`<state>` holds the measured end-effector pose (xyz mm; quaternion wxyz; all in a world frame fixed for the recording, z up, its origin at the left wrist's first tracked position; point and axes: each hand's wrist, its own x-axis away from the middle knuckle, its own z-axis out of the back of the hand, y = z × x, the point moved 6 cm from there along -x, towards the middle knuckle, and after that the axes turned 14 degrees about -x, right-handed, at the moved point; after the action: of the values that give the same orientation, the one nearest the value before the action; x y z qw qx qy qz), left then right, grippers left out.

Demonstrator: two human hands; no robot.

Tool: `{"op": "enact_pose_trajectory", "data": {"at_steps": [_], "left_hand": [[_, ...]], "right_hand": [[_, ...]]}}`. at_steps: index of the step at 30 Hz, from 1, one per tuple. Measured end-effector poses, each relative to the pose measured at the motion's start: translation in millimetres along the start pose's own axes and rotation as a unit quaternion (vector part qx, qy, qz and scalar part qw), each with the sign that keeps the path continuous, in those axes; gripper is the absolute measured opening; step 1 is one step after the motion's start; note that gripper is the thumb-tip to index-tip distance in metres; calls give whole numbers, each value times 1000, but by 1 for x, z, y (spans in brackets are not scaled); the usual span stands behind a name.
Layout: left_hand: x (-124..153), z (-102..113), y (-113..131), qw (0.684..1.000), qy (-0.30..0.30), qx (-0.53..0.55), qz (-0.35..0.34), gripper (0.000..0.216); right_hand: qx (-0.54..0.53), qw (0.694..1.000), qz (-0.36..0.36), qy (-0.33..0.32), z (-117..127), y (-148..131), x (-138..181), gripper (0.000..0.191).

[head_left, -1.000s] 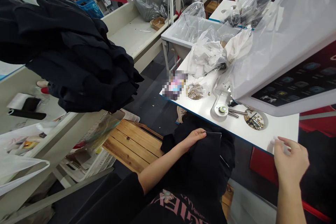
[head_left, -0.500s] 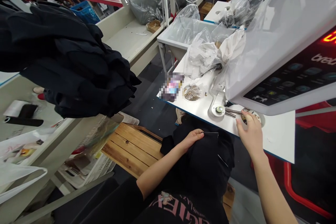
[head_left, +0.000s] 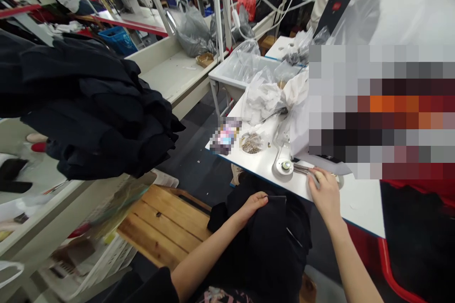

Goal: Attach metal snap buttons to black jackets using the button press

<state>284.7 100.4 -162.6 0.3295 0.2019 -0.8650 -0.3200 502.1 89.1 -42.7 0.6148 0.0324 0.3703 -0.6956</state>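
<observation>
My left hand [head_left: 253, 204] pinches the edge of a black garment [head_left: 265, 236] that lies over my lap. A straight folded edge of the cloth runs out to the right of the fingers. Above the front of the white table, my right hand [head_left: 325, 194] has its fingers closed round the end of metal tweezers [head_left: 301, 169], whose two slim prongs point left. They lie beside the rounded machine arm [head_left: 283, 167]. Behind those fingers a round dish [head_left: 340, 182] is mostly covered by the hand.
Small metal pieces fill a round hole or dish [head_left: 251, 143] in the white table [head_left: 364, 208]. A blurred phone-like object [head_left: 226, 135] rests at its left corner. Dark garments [head_left: 95, 104] are heaped on the left. Beside my lap stands a wooden bench [head_left: 163, 222]. A pixelated machine panel [head_left: 384, 113] looms right.
My right hand has shifted slightly left from the dish and its fingers have closed on the tweezers. My left hand keeps its pinch on the garment. The camera view has tilted upward.
</observation>
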Motion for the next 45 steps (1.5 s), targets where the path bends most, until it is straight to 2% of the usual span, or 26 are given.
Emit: {"op": "enact_pose_trajectory", "data": {"at_steps": [10,14,21,29,37,45], "left_hand": [[-18,7,-10,997,-26,-28,-64,38],[-23,11,-12,996,-27,-37,-74,38],[-17,10,-7,997,-1,-61,-51,40],[3,-2,6,997,17,-67,-31,40],[6,1,4,997,24,-75,-18,39],[5,1,4,998,29,-62,-16,38]], "right_hand": [[18,998,24,58,4,11,13,21],[-12,999,2,42,-5,11,18,21],[-67,997,-24,42,-18,0,13,24],[-61,995,-69,41,-7,6,14,23],[-123,989,-78,32,-12,6,12,25],[-131,988,-71,34,-13,4,7,29]]}}
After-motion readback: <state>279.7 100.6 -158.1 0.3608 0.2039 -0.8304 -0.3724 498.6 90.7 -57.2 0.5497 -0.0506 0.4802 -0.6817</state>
